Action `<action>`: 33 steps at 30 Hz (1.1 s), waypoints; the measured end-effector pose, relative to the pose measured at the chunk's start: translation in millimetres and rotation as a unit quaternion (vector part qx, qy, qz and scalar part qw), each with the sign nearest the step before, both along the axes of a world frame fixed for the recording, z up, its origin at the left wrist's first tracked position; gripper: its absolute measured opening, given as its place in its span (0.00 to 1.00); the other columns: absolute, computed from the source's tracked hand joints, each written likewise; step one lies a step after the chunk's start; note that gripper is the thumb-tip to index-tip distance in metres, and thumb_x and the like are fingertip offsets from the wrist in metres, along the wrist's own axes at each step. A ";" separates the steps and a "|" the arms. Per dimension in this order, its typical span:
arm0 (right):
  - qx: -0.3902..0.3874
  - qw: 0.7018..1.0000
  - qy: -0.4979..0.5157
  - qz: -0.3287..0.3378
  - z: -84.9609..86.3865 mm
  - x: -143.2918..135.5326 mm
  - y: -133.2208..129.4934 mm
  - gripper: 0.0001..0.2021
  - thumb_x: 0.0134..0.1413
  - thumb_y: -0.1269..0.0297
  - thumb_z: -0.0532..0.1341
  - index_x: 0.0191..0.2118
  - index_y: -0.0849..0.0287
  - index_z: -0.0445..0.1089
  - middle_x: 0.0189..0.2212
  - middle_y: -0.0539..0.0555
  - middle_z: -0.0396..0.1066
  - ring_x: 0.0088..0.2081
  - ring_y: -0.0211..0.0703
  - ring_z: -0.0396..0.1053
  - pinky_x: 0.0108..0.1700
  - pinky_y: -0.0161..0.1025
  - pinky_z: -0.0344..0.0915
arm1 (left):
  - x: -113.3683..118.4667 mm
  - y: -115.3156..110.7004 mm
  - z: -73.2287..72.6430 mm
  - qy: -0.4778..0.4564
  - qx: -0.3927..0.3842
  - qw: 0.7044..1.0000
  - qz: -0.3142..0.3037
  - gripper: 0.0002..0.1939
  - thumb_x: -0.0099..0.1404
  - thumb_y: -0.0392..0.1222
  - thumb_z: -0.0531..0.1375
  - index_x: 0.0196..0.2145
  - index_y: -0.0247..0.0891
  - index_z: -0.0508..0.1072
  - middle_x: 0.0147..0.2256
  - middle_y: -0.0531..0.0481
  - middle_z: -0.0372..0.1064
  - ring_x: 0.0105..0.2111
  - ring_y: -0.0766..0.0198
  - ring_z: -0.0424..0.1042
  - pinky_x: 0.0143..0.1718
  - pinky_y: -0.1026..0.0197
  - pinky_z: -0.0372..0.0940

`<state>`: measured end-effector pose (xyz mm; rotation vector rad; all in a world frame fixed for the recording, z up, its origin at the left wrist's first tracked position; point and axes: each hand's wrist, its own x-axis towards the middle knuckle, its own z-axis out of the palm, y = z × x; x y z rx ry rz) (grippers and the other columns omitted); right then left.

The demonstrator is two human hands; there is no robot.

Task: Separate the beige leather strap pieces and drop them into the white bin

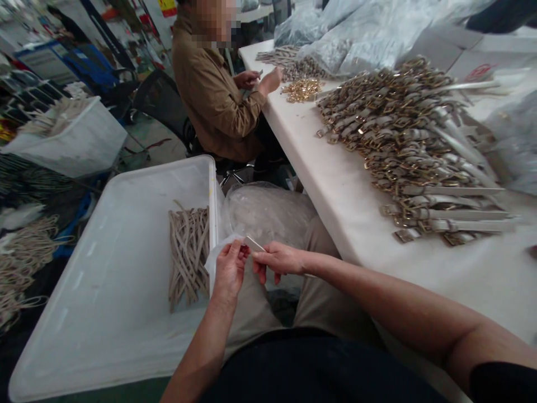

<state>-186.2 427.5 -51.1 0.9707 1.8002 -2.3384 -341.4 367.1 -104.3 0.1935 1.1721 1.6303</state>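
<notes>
– Over the person's lap (251, 313), the right hand (274, 258) is pinching a pale strip (254, 244), pretty snug; the left hand (230, 268) is curling its fingers in close at the strip's other end.

– nice; is the left one actually gripping it too?

– honestly I'm not able to tell; those fingertips are bunching up narrow and hiding the contact; the strip itself is sitting between the two hands, near the rim of the white bin (107, 252).

– gotcha; what's lying around there?

– inside the bin, tan straps (188, 252) are lying in a loose heap along the side nearest the hands; a clear plastic bag (268, 210) is bulging just beyond them; on the white table (327, 179) to the right, a big pile of buckled straps (398, 129) is spreading out.

– and somebody's sitting up ahead, right?

– yep; a co-worker in a brown jacket (213, 101) is sitting at the table's edge, keeping both hands near a small heap of gold-coloured pieces (301, 89); clear plastic wrapping (369, 42) is covering the table behind that.
</notes>
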 end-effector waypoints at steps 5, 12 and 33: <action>-0.015 1.000 -0.011 0.015 -1.5 1.3 2.3 0.20 0.71 0.59 0.51 0.30 0.62 0.70 0.22 0.52 0.72 0.20 0.33 0.64 0.21 0.29 0.63 | 3.2 -3.8 0.4 0.013 -0.001 1.000 -0.027 0.22 0.40 0.50 0.79 0.25 0.34 0.77 0.25 0.50 0.75 0.25 0.66 0.73 0.27 0.66 0.69; -0.013 0.998 0.009 0.059 -8.6 4.5 3.9 0.21 0.68 0.51 0.54 0.32 0.63 0.71 0.25 0.53 0.74 0.17 0.31 0.60 0.23 0.33 0.67 | 14.6 -15.9 3.3 0.045 -0.017 0.994 -0.094 0.20 0.44 0.52 0.77 0.23 0.36 0.76 0.20 0.55 0.69 0.20 0.69 0.68 0.23 0.67 0.65; 0.249 0.962 -0.010 0.114 49.5 0.9 5.4 0.31 0.63 0.66 0.57 0.70 0.60 0.54 0.32 0.51 0.78 0.19 0.32 0.68 0.24 0.30 0.66 | -24.6 -56.3 23.2 -0.141 -0.010 0.989 0.052 0.21 0.40 0.38 0.79 0.29 0.35 0.75 0.23 0.56 0.71 0.24 0.71 0.69 0.30 0.67 0.69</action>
